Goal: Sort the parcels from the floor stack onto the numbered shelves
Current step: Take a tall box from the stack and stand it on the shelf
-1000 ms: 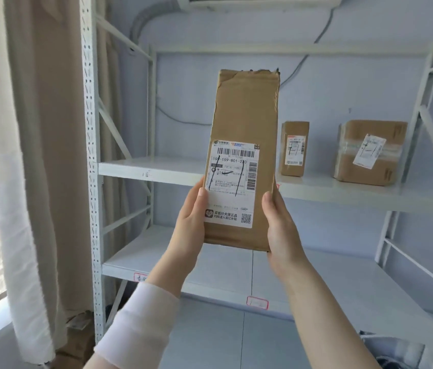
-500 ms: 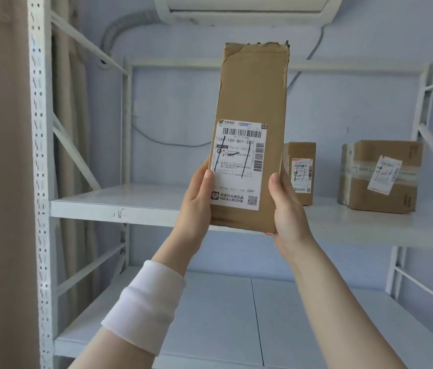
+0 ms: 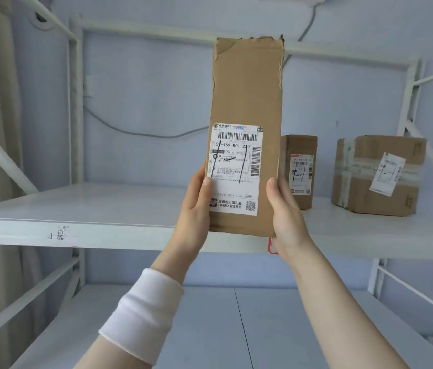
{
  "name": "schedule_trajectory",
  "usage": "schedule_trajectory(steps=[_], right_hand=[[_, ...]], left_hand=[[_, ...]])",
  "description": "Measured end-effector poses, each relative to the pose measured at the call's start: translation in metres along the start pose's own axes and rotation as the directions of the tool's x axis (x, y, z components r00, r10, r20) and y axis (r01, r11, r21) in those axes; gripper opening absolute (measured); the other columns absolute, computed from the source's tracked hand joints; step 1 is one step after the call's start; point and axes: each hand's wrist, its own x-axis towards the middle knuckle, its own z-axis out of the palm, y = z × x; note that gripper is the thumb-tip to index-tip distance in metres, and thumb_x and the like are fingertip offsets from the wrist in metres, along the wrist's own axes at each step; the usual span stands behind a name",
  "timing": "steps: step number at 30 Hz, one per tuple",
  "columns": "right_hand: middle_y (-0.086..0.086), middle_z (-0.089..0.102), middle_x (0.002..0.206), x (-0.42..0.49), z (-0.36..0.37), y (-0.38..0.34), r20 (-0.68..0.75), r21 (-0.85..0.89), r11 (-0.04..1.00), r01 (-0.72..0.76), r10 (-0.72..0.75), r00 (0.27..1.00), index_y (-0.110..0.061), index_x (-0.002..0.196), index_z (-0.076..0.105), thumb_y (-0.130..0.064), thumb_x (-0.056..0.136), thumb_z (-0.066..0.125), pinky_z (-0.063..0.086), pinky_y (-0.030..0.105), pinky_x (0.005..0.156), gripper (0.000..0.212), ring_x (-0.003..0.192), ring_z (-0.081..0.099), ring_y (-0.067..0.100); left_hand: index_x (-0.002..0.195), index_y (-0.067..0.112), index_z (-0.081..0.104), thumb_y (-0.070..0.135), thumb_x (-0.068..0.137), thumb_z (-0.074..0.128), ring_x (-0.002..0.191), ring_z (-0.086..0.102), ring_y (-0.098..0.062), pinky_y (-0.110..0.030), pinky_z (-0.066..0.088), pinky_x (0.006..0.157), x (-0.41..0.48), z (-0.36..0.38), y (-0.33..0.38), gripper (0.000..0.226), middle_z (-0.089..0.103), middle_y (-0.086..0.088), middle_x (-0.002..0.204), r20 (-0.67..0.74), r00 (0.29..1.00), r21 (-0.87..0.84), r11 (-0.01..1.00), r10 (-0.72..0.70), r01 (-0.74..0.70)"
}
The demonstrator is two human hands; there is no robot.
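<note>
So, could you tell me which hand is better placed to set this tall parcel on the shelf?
Probably the left hand: both grip the tall parcel, but bare shelf lies on its side, while the right hand sits close before the small box.

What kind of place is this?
Probably a parcel sorting room: a white metal shelf rack, a small parcel and a taped parcel standing on it, and a tall labelled parcel held up.

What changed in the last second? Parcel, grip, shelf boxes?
The tall parcel went up: its bottom edge, earlier well below the middle shelf, is now level with that shelf's front edge. The left hand and right hand still grip its lower sides; nothing released. The small box and large box on the shelf unmoved.
</note>
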Motion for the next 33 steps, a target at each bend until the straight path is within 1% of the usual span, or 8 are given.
schedule_trajectory(steps=[6,9,12,18,23,26,29,33], right_hand=[[-0.012,0.053,0.137,0.038,-0.024,0.035,0.100,-0.138,0.990,-0.024,0.038,0.994,-0.021,0.142,0.039,-0.021,0.101,0.038,0.032,0.036,0.114,0.041,0.128,0.046,0.002],[-0.014,0.058,0.131,0.053,-0.034,0.052,0.134,-0.222,0.974,-0.044,0.075,0.988,-0.021,0.138,0.045,-0.020,0.100,0.041,0.034,0.033,0.112,0.039,0.124,0.050,0.002],[-0.011,0.061,0.126,0.069,-0.037,0.069,0.133,-0.275,0.958,-0.079,0.119,0.984,-0.019,0.133,0.052,-0.016,0.099,0.045,0.037,0.034,0.110,0.035,0.120,0.054,0.005],[-0.010,0.066,0.111,0.107,-0.033,0.093,0.144,-0.348,0.924,-0.160,0.222,0.965,-0.030,0.110,0.060,-0.010,0.096,0.050,0.045,0.033,0.101,0.027,0.107,0.061,0.009],[-0.003,0.066,0.113,0.139,-0.033,0.111,0.130,-0.421,0.876,-0.233,0.313,0.941,-0.024,0.111,0.060,-0.008,0.096,0.050,0.046,0.036,0.101,0.024,0.106,0.061,0.015],[0.006,0.063,0.118,0.158,-0.033,0.117,0.112,-0.433,0.856,-0.284,0.364,0.925,-0.009,0.121,0.058,-0.004,0.096,0.049,0.047,0.032,0.096,0.027,0.104,0.060,0.018],[0.015,0.062,0.122,0.173,-0.033,0.125,0.065,-0.468,0.825,-0.317,0.390,0.918,-0.002,0.124,0.056,-0.002,0.095,0.049,0.046,0.037,0.100,0.030,0.112,0.060,0.026],[0.017,0.060,0.126,0.189,-0.029,0.134,0.025,-0.468,0.804,-0.367,0.427,0.904,0.000,0.125,0.054,-0.002,0.095,0.050,0.048,0.027,0.087,0.031,0.101,0.057,0.018]], left_hand=[[0.143,0.023,0.034,0.024,0.102,0.032,0.123,0.039,0.017,0.002,0.034,0.094,0.027,-0.001,-0.039,0.042,0.043,0.017,0.142,0.048,0.999,0.025,1.000,-0.009,0.008],[0.145,0.024,0.031,0.022,0.102,0.034,0.127,0.042,0.006,-0.013,0.034,0.105,0.042,-0.005,-0.059,0.043,0.044,0.015,0.143,0.088,0.995,0.043,0.998,-0.048,0.044],[0.143,0.020,0.031,0.015,0.101,0.035,0.120,0.048,0.004,-0.012,0.038,0.101,0.057,-0.011,-0.073,0.043,0.050,0.013,0.135,0.134,0.987,0.090,0.993,-0.087,0.076],[0.140,0.018,0.035,0.009,0.097,0.045,0.119,0.051,-0.009,-0.026,0.041,0.103,0.099,-0.030,-0.099,0.045,0.057,0.011,0.125,0.212,0.957,0.391,0.914,-0.201,0.105],[0.133,0.018,0.043,0.015,0.094,0.052,0.117,0.054,-0.017,-0.036,0.041,0.103,0.135,-0.037,-0.117,0.040,0.059,0.005,0.126,0.200,0.930,0.582,0.801,-0.307,0.139],[0.132,0.012,0.043,0.017,0.092,0.056,0.117,0.054,-0.024,-0.041,0.042,0.103,0.157,-0.037,-0.128,0.042,0.058,-0.003,0.128,0.190,0.914,0.668,0.729,-0.359,0.147],[0.127,0.010,0.048,0.017,0.090,0.058,0.116,0.055,-0.030,-0.045,0.044,0.100,0.175,-0.035,-0.137,0.038,0.059,-0.009,0.125,0.174,0.899,0.707,0.686,-0.402,0.169],[0.124,0.007,0.051,0.015,0.091,0.058,0.115,0.055,-0.031,-0.045,0.046,0.099,0.193,-0.035,-0.148,0.035,0.059,-0.012,0.124,0.163,0.879,0.709,0.673,-0.448,0.212]])
